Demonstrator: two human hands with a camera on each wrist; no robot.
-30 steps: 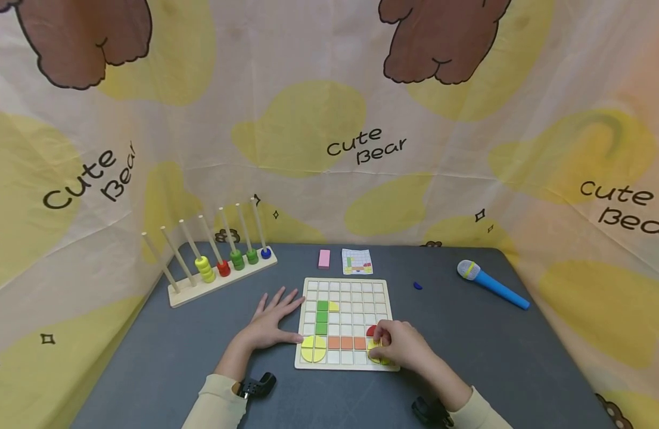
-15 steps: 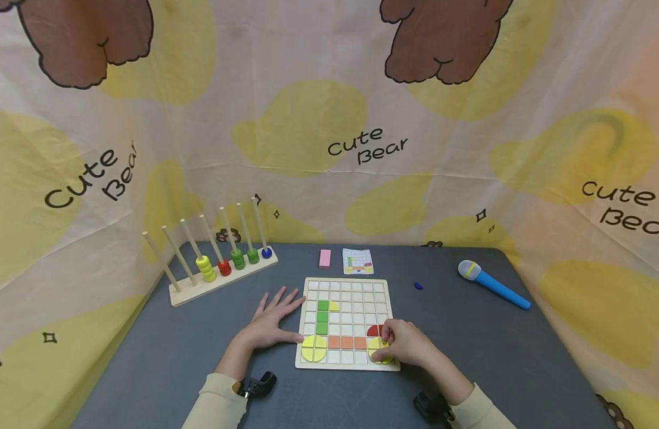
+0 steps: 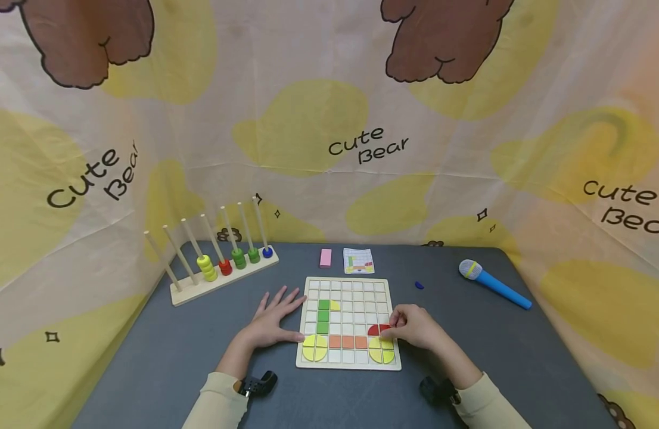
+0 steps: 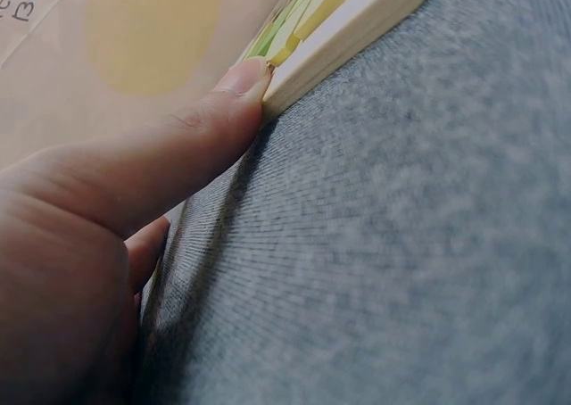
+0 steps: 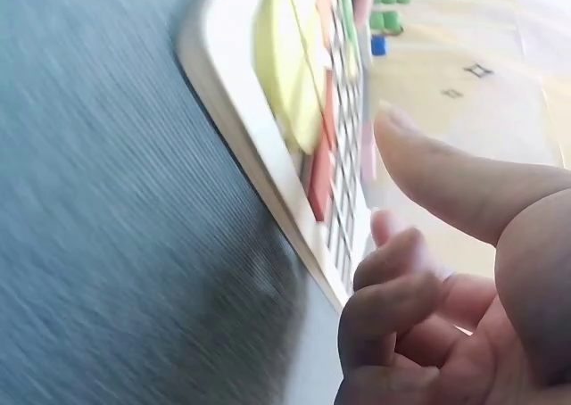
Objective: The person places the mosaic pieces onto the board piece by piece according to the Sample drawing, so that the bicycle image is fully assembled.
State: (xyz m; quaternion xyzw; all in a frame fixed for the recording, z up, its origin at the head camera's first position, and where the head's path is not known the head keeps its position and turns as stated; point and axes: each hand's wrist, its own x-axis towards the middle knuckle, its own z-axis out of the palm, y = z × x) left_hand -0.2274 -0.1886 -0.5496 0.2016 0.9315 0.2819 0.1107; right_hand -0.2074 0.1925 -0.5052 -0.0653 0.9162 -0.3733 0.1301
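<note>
A wooden grid board (image 3: 361,292) lies on the table with coloured pieces set in its white cells. Yellow quarter pieces form a circle at the lower left (image 3: 314,348) and another at the lower right (image 3: 381,351). An orange row (image 3: 348,342) runs between them, and a green column (image 3: 323,317) stands left, beside a small yellow piece (image 3: 335,305). My left hand (image 3: 270,322) lies spread, thumb and fingertips at the board's left edge. My right hand (image 3: 417,326) hovers by the red pieces (image 3: 375,329) at the right edge. In the right wrist view its thumb and forefinger (image 5: 384,222) are apart, holding nothing.
A peg rack (image 3: 222,277) with coloured beads stands at the left. Behind the board are a pink block (image 3: 326,258) and a pattern card (image 3: 358,261). Farther right lie a small blue piece (image 3: 419,285) and a blue toy microphone (image 3: 496,285). A printed cloth hangs behind.
My right hand has moved up and right, off the lower right circle, so its yellow pieces and the red pieces show more fully. The left hand stays at the board's edge.
</note>
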